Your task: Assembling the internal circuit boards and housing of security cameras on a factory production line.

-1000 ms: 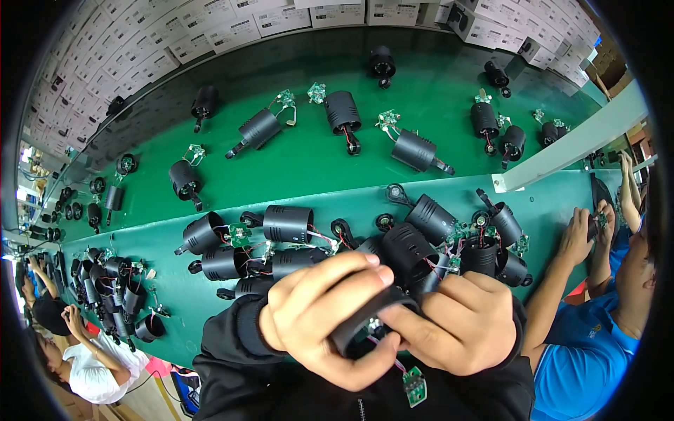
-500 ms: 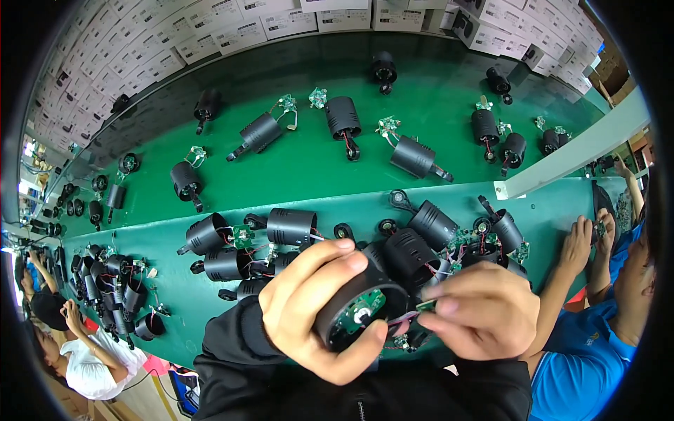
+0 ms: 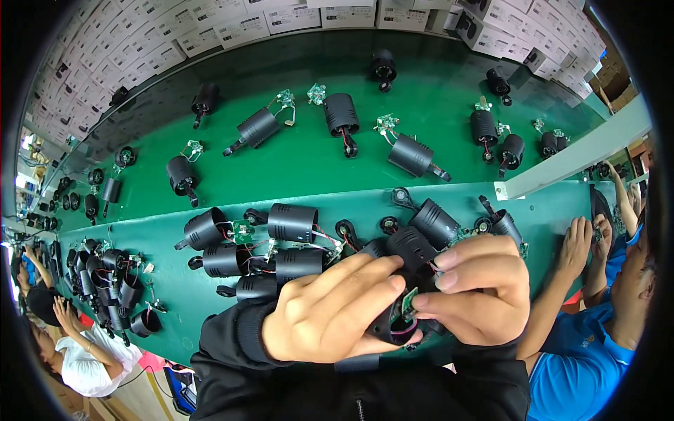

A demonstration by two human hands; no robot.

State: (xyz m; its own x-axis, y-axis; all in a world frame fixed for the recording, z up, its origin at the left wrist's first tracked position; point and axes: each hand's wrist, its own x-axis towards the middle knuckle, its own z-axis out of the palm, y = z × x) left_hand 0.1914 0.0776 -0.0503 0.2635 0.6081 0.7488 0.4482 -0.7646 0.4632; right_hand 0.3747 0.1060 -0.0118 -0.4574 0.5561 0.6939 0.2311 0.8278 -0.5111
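My left hand [image 3: 326,309] is wrapped around a black cylindrical housing [image 3: 381,328], whose open end is turned toward my right hand. Between the thumb and fingers of my right hand [image 3: 481,291] is a small green circuit board [image 3: 408,302], held at the mouth of the housing. A purplish wire shows at the rim below the board. My left fingers cover most of the housing, so its inside is largely hidden. Just beyond my hands lie more black housings [image 3: 298,265] with circuit boards [image 3: 242,231] and thin wires hanging out.
On the darker green strip [image 3: 281,175] beyond the bench, several housings [image 3: 258,128] lie spaced out. White boxes [image 3: 291,19] are stacked at the back. A pale metal bar [image 3: 569,154] slants across the right. Co-workers sit at both sides; another pile of housings [image 3: 98,277] lies left.
The housing has turned and tipped, so its open end faces right instead of toward me. My left hand has rolled over it, and the circuit board has come to its mouth.
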